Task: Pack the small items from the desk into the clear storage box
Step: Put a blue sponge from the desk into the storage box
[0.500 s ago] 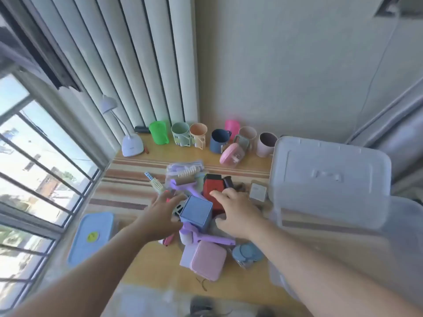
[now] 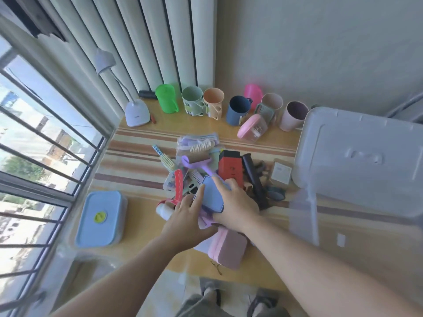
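Note:
A pile of small items lies mid-desk: a red box (image 2: 230, 165), a purple lint roller (image 2: 196, 164), a red-handled tool (image 2: 178, 184), a black tube (image 2: 254, 179) and a pink case (image 2: 229, 248). On top of the pile is a blue square box (image 2: 211, 195), held between both hands. My right hand (image 2: 237, 205) grips its right side with curled fingers. My left hand (image 2: 183, 216) touches its left edge with a straight forefinger. The clear storage box (image 2: 343, 225) stands at the right, its lid (image 2: 357, 156) propped up over it.
Several cups, among them a green cup (image 2: 166, 98) and a navy cup (image 2: 238, 109), line the back wall beside a white desk lamp (image 2: 137, 113). A blue lunch box (image 2: 100, 218) sits at the left by the window. A small white box (image 2: 281, 172) lies next to the lid.
Both hands have drawn in around the blue box, and the right hand has taken hold of it. The box now sits tilted between them, nearer to me.

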Motion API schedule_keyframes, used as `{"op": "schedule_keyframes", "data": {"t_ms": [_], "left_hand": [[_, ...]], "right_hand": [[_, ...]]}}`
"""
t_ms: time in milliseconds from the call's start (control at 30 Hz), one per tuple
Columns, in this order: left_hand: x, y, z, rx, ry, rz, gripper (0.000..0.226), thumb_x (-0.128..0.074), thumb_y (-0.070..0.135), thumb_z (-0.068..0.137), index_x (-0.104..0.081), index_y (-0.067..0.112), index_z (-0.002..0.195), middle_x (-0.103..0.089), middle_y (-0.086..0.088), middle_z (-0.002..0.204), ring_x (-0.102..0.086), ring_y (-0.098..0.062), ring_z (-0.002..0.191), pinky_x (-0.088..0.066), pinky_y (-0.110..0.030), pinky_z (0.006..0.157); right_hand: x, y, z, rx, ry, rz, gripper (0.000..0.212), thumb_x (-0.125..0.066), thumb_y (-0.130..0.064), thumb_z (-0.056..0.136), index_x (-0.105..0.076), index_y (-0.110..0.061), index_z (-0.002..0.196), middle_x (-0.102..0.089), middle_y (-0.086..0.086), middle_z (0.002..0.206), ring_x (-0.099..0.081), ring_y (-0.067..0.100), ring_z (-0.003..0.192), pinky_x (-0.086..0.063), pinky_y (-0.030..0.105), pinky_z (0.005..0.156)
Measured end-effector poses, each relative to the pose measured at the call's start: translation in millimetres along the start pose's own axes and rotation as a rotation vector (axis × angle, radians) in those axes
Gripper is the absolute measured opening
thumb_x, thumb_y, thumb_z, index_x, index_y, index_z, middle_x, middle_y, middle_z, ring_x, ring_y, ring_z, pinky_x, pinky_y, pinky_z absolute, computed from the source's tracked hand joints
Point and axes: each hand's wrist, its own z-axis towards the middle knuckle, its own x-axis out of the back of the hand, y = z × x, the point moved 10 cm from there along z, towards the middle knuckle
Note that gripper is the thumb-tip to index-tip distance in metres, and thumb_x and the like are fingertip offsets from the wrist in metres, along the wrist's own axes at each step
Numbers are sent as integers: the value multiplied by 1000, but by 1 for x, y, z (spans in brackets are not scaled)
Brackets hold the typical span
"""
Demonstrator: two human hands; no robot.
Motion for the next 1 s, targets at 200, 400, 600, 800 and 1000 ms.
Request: {"op": "schedule_keyframes", "data": {"t_ms": [200, 400, 600, 800, 1000], "left_hand": [[36, 4, 12, -70, 82, -122, 130, -73, 75, 69, 16, 43, 157, -33, 14, 157, -34, -9, 141, -41, -30, 100], [57, 30, 22, -202, 120, -149, 135, -87, 47, 68, 12, 38, 159, -27, 12, 155, -31, -10, 137, -42, -25, 104], [95, 79, 28, -374, 199, -187, 115, -92, 37, 66, -23, 35, 158, -29, 25, 155, -24, 9, 142, -27, -12, 110], [118, 148, 22, -526, 169, -48, 101, -92, 49, 59, -41, 38, 146, -41, 19, 145, -39, 5, 131, -41, -26, 102], [76, 255, 32, -640, 144, 8, 100, -84, 62, 59, -43, 34, 146, -44, 11, 147, -52, -15, 127, -53, -38, 95]], "right_hand": [[54, 26, -17, -104, 183, 464, 109, -82, -35, 72, -20, -40, 162, -41, -7, 139, -46, 14, 129, -47, 37, 102], [73, 41, -52, -189, 173, 1373, 64, -72, -13, 83, -53, -45, 135, -66, 9, 129, -69, 37, 117, -61, 51, 96], [67, 39, -81, -205, -4, 1226, 72, -72, -29, 80, -42, -56, 140, -66, -2, 132, -71, 20, 115, -61, 38, 86], [162, 51, -121, -27, 267, 440, 91, -89, -46, 68, -30, -55, 136, -38, -22, 140, -44, -10, 126, -45, 13, 96], [214, 96, -166, -7, 462, -243, 96, -79, -56, 66, -40, -28, 149, -51, -6, 135, -51, 29, 119, -53, 48, 90]]}}
